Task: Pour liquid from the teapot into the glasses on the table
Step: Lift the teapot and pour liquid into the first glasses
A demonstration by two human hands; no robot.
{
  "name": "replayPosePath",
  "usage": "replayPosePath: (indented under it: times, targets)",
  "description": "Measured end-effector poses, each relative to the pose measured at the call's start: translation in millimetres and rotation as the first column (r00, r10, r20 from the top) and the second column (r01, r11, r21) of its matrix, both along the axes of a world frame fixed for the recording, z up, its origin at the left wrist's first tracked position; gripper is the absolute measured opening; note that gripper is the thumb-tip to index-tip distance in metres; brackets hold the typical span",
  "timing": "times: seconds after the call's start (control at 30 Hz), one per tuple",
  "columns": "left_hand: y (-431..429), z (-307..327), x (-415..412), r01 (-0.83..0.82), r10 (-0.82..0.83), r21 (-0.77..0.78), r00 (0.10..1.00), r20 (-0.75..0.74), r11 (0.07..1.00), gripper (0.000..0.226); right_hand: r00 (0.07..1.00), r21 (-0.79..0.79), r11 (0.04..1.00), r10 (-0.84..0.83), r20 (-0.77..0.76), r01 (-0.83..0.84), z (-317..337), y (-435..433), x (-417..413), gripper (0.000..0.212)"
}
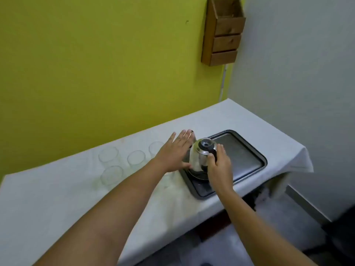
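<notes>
A shiny steel teapot (198,158) with a black lid and black handle stands on the left end of a dark metal tray (244,156). My right hand (220,167) is wrapped around the teapot's handle. My left hand (175,152) lies flat and open against the teapot's left side, fingers spread. Several clear glasses stand upright on the white tablecloth to the left: one (108,155) at the back left, one (136,160) in the middle, one (156,148) partly behind my left hand, one (111,175) nearest me. They look empty.
The table (57,208) is covered in a white cloth and stands against a yellow-green wall. A wooden wall rack (223,33) hangs above the far right corner. The table's right edge drops off beside a grey wall; dark floor lies below.
</notes>
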State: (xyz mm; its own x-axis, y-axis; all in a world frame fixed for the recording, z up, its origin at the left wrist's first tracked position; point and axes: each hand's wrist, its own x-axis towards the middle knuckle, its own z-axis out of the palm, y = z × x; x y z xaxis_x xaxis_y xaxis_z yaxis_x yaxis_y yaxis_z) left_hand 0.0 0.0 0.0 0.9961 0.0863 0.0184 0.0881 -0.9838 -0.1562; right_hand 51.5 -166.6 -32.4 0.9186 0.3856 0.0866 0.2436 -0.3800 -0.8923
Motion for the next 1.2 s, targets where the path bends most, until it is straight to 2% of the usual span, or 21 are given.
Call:
replayPosePath:
  times: [0.1, 0.27, 0.43, 0.6, 0.7, 0.8, 0.87, 1.03, 1.2]
  targets:
    - [-8.3, -10.2, 17.0, 0.086, -0.086, -0.005, 0.996, -0.008, 0.996, 0.116, 0.996, 0.057, 0.995, -0.084, 0.012, 0.083, -10.7, 0.8, 3.0, 0.045]
    - [-15.7, -25.9, 35.8, 0.156, -0.152, -0.048, 0.985, 0.076, 0.987, 0.117, 0.981, 0.137, 0.975, -0.158, -0.112, 0.173, -18.8, 1.4, 6.4, 0.036]
    - [-8.7, -31.3, 37.8, 0.192, -0.188, -0.033, 0.978, 0.089, 0.981, 0.118, 0.955, 0.243, 0.95, -0.132, -0.264, 0.199, -19.3, 1.0, 5.7, 0.033]
    - [-5.2, -29.4, 43.7, 0.25, -0.245, -0.063, 0.966, 0.08, 0.966, 0.114, 0.894, 0.351, 0.87, -0.192, -0.404, 0.345, -18.8, 11.9, 14.6, 0.016]
    - [-4.2, -29.0, 46.0, 0.273, -0.264, -0.096, 0.959, 0.102, 0.957, 0.113, 0.866, 0.39, 0.825, -0.216, -0.452, 0.409, -20.2, 17.2, 19.6, 0.019]
    - [-8.7, -32.4, 45.4, 0.25, -0.232, -0.154, 0.965, 0.126, 0.956, 0.111, 0.856, 0.414, 0.798, -0.23, -0.463, 0.438, -20.1, 18.2, 23.4, 0.017]
    - [-15.9, -32.3, 43.2, 0.213, -0.182, -0.248, 0.973, 0.141, 0.945, 0.107, 0.855, 0.428, 0.784, -0.241, -0.459, 0.451, -19.4, 18.2, 26.6, 0.016]
    - [-32.4, -25.4, 37.7, 0.139, -0.059, -0.465, 0.981, 0.182, 0.874, 0.069, 0.861, 0.445, 0.774, -0.246, -0.444, 0.45, -14.2, 17.8, 30.3, 0.022]
    - [-36.4, -20.2, 31.8, 0.124, -0.005, -0.451, 0.967, 0.256, 0.884, 0.063, 0.867, 0.455, 0.787, -0.195, -0.458, 0.417, -2.5, 16.0, 31.0, 0.024]
